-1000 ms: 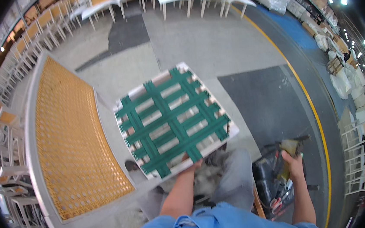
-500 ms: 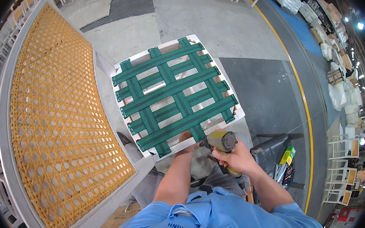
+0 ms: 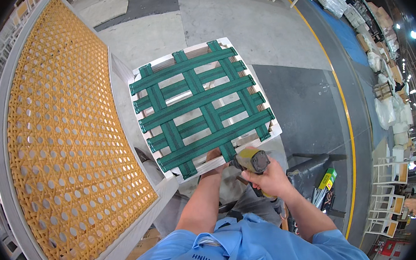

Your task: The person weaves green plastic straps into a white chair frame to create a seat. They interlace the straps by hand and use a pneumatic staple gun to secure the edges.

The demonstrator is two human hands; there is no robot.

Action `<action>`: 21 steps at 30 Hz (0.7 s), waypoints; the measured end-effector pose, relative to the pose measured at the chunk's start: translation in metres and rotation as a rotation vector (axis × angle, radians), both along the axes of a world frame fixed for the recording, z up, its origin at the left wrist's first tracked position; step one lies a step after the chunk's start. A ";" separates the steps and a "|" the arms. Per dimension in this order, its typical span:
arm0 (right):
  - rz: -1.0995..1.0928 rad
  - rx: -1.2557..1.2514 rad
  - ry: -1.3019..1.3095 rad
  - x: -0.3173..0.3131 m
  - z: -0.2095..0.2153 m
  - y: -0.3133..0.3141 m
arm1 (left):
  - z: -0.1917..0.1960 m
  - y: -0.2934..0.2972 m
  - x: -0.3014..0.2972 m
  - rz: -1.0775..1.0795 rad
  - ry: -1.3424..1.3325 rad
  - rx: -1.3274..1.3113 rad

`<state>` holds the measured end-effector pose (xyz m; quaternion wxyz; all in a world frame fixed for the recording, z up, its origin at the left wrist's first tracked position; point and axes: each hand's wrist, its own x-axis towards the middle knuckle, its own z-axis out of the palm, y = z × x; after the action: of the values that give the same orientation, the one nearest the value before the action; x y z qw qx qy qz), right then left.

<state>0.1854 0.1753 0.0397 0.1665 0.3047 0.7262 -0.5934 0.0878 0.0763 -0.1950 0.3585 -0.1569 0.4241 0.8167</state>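
Observation:
A pale whitewashed wooden chair stands before me, its seat frame [image 3: 273, 129] crossed by woven dark green webbing straps [image 3: 200, 97]. On the left rises its backrest of yellow cane mesh [image 3: 70, 137]. My right hand [image 3: 270, 178] is wrapped round a yellow and black power drill [image 3: 252, 161], its front end close to the seat's near edge. My left hand [image 3: 215, 162] reaches to that same near edge, partly under the frame beside the drill. The wood and straps hide its fingers.
Right of my right forearm, a yellow-green box [image 3: 327, 179] lies beside several thin silvery rods [image 3: 317, 197] on a dark support. A yellow floor line [image 3: 346, 113] curves down the right. White chairs [image 3: 392, 195] and plastic-wrapped goods [image 3: 384, 112] stand beyond it.
The chair has shifted slightly in the view, its seat a little to the right and its backrest a little left. Both hands stay at the near edge, the drill still held.

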 end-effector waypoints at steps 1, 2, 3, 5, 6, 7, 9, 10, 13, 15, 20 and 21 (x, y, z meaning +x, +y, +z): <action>-0.004 0.010 -0.012 0.001 0.001 -0.003 | 0.010 0.000 -0.001 0.023 -0.082 0.019; 0.018 -0.001 0.013 -0.001 -0.001 -0.006 | 0.017 -0.008 -0.003 0.061 -0.178 0.037; -0.005 -0.008 0.031 0.003 -0.005 -0.004 | 0.025 -0.006 -0.002 0.022 -0.192 0.002; -0.027 -0.014 0.036 0.007 -0.007 -0.005 | 0.036 -0.005 -0.002 -0.070 -0.124 -0.117; -0.026 -0.013 0.023 0.008 -0.005 -0.008 | 0.039 -0.005 -0.003 -0.076 -0.103 -0.086; -0.029 -0.013 0.009 0.009 -0.004 -0.010 | 0.041 -0.003 -0.004 -0.086 -0.080 -0.055; 0.020 0.006 0.040 0.005 -0.004 -0.020 | 0.020 -0.006 0.000 0.027 -0.159 0.232; 0.053 0.012 0.053 0.004 -0.003 -0.025 | 0.002 -0.010 0.002 0.029 0.178 0.119; 0.052 -0.053 0.038 0.002 -0.004 -0.020 | -0.025 -0.005 0.009 0.039 0.811 -0.148; -0.019 -0.040 0.024 0.009 0.003 -0.019 | -0.020 0.000 0.015 0.043 0.559 -0.025; -0.097 -0.004 0.082 0.029 0.019 -0.002 | -0.036 -0.036 0.016 -0.552 -0.348 0.210; -0.113 -0.006 0.100 0.034 0.020 0.003 | -0.029 -0.040 0.017 -0.775 -0.173 -0.117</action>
<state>0.2191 0.1781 0.0600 0.0972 0.3149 0.7133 -0.6185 0.1050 0.0362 -0.2240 0.6647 -0.0737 0.4660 0.5793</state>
